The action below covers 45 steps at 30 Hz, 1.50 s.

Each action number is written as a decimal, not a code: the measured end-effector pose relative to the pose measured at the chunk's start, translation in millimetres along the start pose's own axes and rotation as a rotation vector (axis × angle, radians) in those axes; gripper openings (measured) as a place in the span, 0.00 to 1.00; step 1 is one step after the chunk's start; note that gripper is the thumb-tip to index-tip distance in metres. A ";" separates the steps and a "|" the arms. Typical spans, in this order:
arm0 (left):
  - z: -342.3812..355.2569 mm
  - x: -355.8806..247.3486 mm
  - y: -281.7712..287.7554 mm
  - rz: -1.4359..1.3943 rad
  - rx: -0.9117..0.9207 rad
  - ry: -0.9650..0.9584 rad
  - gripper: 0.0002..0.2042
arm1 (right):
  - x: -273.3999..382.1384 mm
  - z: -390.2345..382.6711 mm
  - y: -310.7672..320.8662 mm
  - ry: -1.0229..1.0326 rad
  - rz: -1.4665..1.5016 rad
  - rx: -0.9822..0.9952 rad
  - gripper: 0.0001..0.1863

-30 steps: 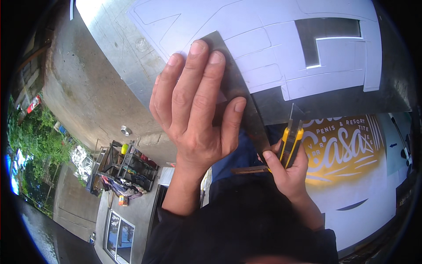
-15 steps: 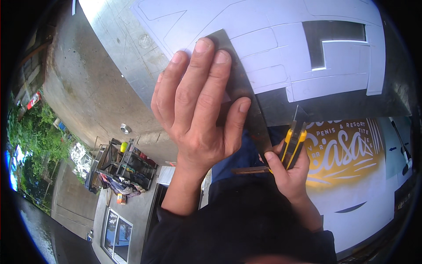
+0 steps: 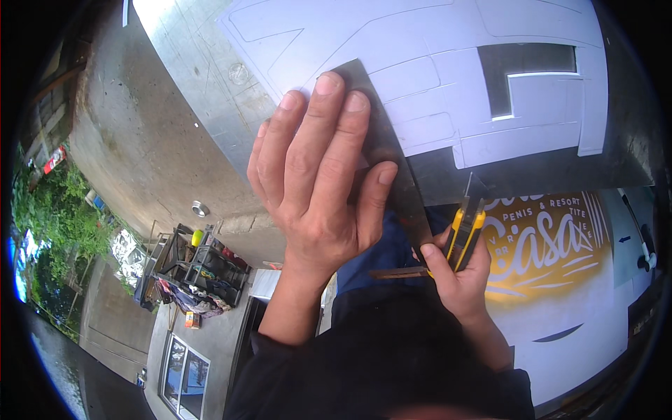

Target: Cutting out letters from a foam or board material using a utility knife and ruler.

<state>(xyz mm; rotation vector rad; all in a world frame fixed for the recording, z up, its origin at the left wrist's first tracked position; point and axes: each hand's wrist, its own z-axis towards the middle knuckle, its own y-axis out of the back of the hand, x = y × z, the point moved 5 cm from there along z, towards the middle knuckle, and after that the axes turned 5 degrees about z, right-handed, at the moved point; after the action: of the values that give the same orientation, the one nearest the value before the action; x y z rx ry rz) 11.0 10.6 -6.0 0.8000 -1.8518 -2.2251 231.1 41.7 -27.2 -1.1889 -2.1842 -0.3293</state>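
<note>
My left hand [image 3: 318,175] lies flat with its fingers stretched out, pressing on a dark metal square [image 3: 392,154]. The square's long blade rests across a white sheet [image 3: 420,73] marked with outlines and cut lines. Its short arm [image 3: 399,273] sticks out to the left near my body. In my closed right hand [image 3: 462,280] is a yellow and black utility knife [image 3: 462,234], blade out and pointing away from me. The right fingers are also at the square's near corner; how firmly they hold it is hidden. The knife tip appears short of the white sheet's near edge.
An L-shaped opening [image 3: 500,87] in the sheet shows the dark surface below. Scratched sheet metal [image 3: 203,77] extends to the left. A white and yellow lettered panel [image 3: 553,280] lies at the right. A cluttered rack [image 3: 203,273] stands by a wall with a window [image 3: 185,374].
The sheet, the square's far end and my left hand appear slightly lower in the picture. My right hand keeps the same grip on the knife, nearly in place.
</note>
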 end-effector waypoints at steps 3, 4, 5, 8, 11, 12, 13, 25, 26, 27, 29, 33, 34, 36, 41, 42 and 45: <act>0.1 -0.2 -0.2 -0.012 -0.004 0.002 0.24 | -1.5 -1.2 1.1 0.005 -0.016 0.005 0.14; 0.3 -0.2 0.1 -0.014 0.000 0.007 0.24 | -1.6 -1.2 0.7 0.004 -0.016 0.005 0.14; 0.4 -0.1 0.2 -0.014 0.000 0.006 0.24 | -1.3 -1.1 0.1 0.013 -0.013 0.003 0.14; 0.0 0.1 0.2 -0.018 -0.005 0.003 0.25 | -3.1 -1.0 0.9 0.032 -0.028 0.007 0.15; 0.2 -0.3 -0.4 -0.003 0.013 0.013 0.25 | -2.7 -0.9 1.4 0.030 -0.039 0.011 0.15; -0.2 -0.1 -0.9 -0.007 0.006 0.009 0.24 | -2.8 -1.0 1.5 0.018 -0.032 0.008 0.15; -0.4 -0.2 -1.1 -0.011 -0.002 0.005 0.24 | -2.4 -1.1 1.9 0.019 -0.032 0.008 0.15; -1.1 -0.8 -0.5 -0.004 0.029 0.028 0.24 | -1.6 -1.1 1.8 -0.006 -0.016 -0.007 0.15; -0.9 -0.7 -0.1 -0.003 0.025 0.030 0.24 | -0.8 -0.4 1.1 -0.012 0.006 -0.014 0.14; -0.6 -0.7 0.0 -0.003 0.030 0.029 0.24 | 0.0 0.1 0.6 -0.017 0.029 -0.022 0.14; -0.6 -1.1 -0.6 -0.002 0.031 0.029 0.24 | -0.3 0.4 1.5 -0.006 0.009 -0.014 0.13; -3.2 -0.2 -2.6 0.026 -0.004 0.061 0.23 | -2.3 0.8 3.8 0.008 -0.053 -0.024 0.10; -3.6 -0.2 -3.5 0.026 0.002 0.062 0.23 | -1.6 0.8 3.3 0.012 -0.051 -0.026 0.10; -4.1 0.4 -4.2 0.018 -0.005 0.063 0.23 | 0.3 0.2 2.0 0.004 -0.040 -0.033 0.10; -2.9 0.2 -4.4 0.018 -0.010 0.059 0.22 | 1.6 -2.0 2.4 0.026 -0.057 -0.037 0.11; -2.2 -0.2 -3.7 0.021 -0.011 0.061 0.22 | 1.9 -2.4 2.1 0.037 -0.055 -0.035 0.11; -0.3 -1.0 -1.4 0.026 0.002 0.050 0.22 | 0.7 -2.8 1.9 0.038 -0.050 -0.034 0.11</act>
<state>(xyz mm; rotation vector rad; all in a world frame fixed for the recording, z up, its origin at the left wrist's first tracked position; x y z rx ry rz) 12.3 11.0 -7.0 0.8201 -1.8314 -2.1678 233.5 41.9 -24.7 -1.1382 -2.1864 -0.4083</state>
